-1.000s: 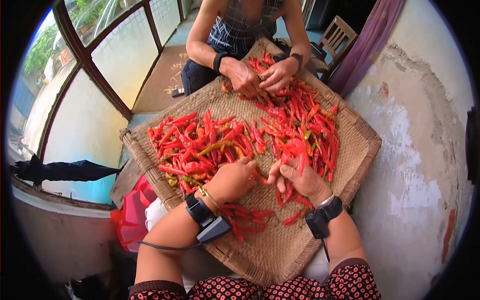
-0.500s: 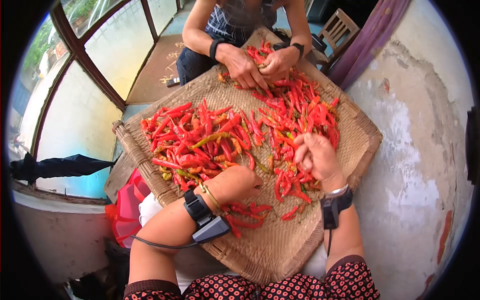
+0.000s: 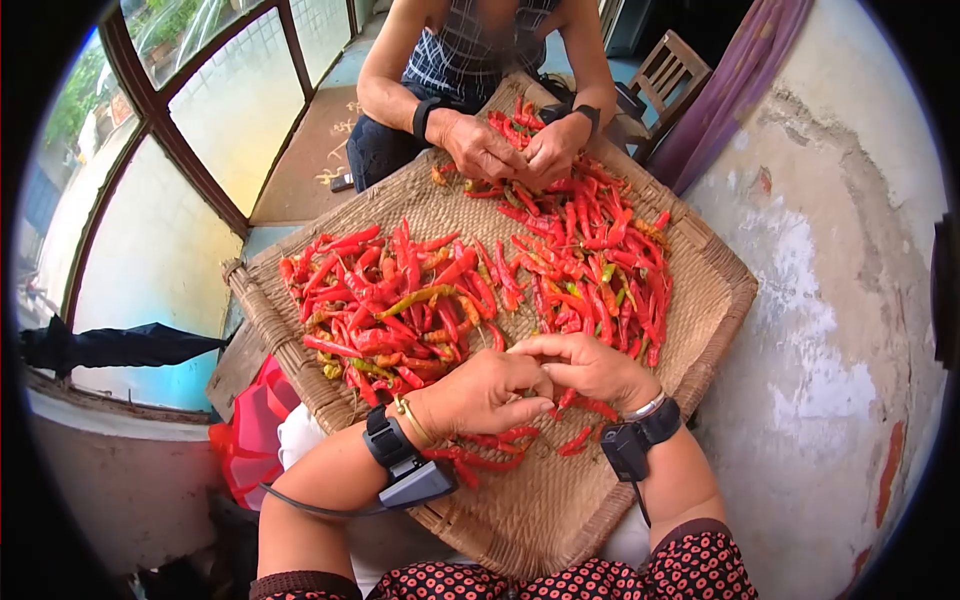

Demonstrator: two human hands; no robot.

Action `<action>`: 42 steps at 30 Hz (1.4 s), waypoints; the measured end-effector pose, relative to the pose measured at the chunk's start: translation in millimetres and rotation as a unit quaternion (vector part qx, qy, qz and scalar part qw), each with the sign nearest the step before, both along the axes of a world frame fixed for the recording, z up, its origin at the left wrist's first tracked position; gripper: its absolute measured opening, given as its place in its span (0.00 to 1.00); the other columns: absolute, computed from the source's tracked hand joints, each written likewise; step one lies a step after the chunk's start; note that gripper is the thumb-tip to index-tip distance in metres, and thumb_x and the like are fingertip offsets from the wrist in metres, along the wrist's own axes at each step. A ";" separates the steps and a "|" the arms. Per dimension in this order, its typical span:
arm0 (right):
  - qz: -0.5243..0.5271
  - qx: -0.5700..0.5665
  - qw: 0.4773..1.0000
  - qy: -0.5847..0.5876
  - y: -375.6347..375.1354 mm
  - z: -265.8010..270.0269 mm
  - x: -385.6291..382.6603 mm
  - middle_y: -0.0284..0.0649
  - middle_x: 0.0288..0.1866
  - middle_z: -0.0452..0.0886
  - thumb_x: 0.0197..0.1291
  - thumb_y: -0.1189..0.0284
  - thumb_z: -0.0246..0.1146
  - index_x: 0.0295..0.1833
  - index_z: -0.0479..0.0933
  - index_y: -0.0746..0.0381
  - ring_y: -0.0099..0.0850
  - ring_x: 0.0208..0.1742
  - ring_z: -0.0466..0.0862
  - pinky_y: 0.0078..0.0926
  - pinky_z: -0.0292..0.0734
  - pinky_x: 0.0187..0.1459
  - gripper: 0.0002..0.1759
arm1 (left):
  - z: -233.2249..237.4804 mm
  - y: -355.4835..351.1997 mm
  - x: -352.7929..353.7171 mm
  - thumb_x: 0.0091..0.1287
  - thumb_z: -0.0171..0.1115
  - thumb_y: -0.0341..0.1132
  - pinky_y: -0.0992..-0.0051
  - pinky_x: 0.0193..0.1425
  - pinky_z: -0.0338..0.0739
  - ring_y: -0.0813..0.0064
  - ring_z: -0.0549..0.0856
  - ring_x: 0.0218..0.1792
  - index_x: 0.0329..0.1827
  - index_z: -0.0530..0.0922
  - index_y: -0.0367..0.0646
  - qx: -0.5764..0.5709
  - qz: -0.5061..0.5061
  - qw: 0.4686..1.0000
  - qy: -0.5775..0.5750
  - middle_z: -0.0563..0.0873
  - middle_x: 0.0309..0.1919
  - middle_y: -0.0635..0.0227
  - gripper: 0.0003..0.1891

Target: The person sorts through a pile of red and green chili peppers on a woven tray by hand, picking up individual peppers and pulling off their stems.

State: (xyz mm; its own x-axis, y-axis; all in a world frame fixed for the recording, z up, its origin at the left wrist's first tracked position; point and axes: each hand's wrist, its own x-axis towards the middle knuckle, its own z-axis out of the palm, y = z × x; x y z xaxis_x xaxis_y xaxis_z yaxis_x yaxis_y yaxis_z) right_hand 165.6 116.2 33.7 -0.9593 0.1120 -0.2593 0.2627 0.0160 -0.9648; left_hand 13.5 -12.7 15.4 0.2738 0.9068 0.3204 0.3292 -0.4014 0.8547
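Observation:
A square woven tray (image 3: pixel 540 500) carries red chili peppers (image 3: pixel 400 290) in a left heap, with another heap of peppers (image 3: pixel 600 260) on the right. Over the near part of the tray, my left hand (image 3: pixel 490 390) has its fingers curled together, wearing a gold bracelet and a strapped device at the wrist. My right hand (image 3: pixel 590 370) meets it, fingertips touching or nearly touching the left fingers. Whatever is between the fingers is hidden. A few loose peppers (image 3: pixel 480 455) lie below my left hand.
Across the tray, another person's hands (image 3: pixel 510 150) are close together over the peppers. A wooden chair (image 3: pixel 670 80) and purple curtain stand behind at right, beside a peeling wall (image 3: pixel 810 300). A dark folded umbrella (image 3: pixel 140 345) and a red bag (image 3: pixel 262 430) are at left.
My right hand has moved down and left from the right heap to meet my left hand. My left hand has turned, showing its back and thumb. The other person's hands have shifted slightly.

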 end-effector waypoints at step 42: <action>-0.205 0.216 0.954 0.028 -4.5 -16.6 -1.7 0.32 0.31 0.79 0.57 0.78 0.61 0.49 0.76 0.63 0.18 0.29 0.78 0.18 0.75 0.31 0.13 | -6.8 7.1 -10.6 0.56 0.64 0.25 0.79 0.35 0.75 0.80 0.79 0.30 0.43 0.76 0.39 -0.177 0.182 0.964 -0.077 0.80 0.28 0.70 0.12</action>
State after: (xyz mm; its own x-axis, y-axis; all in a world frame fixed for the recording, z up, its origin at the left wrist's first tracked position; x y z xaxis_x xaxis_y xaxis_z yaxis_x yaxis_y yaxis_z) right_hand 163.9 111.7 17.1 -0.8230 0.5655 -0.0528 0.2798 0.3227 -0.9042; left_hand 2.9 -5.7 8.6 -0.1091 0.9939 -0.0144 0.2510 0.0415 0.9671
